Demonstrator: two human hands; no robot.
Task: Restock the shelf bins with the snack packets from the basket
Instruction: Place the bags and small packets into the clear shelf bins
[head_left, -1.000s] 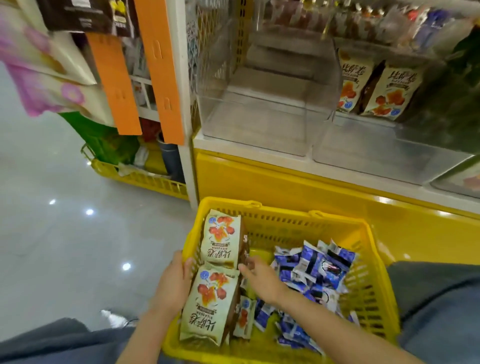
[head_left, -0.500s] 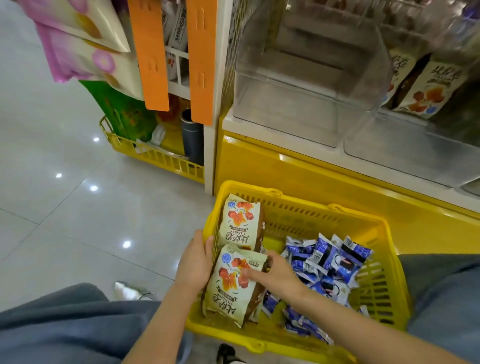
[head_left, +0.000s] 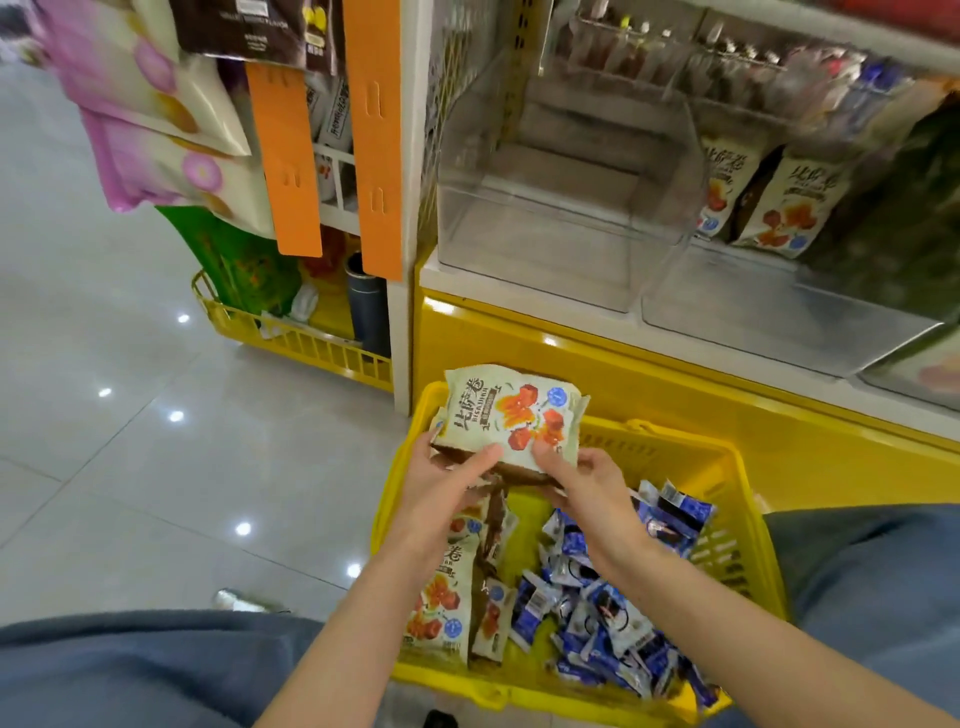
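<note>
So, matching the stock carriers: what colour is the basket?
Yellow basket, seen best in the head view.

Over the (yellow) basket (head_left: 675, 441) — left hand (head_left: 441, 486), right hand (head_left: 592, 491) pinch one packet (head_left: 514, 415).

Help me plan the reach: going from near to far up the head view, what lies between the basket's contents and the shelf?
Blue packets → held cream packet → yellow shelf base → clear bin.
</note>
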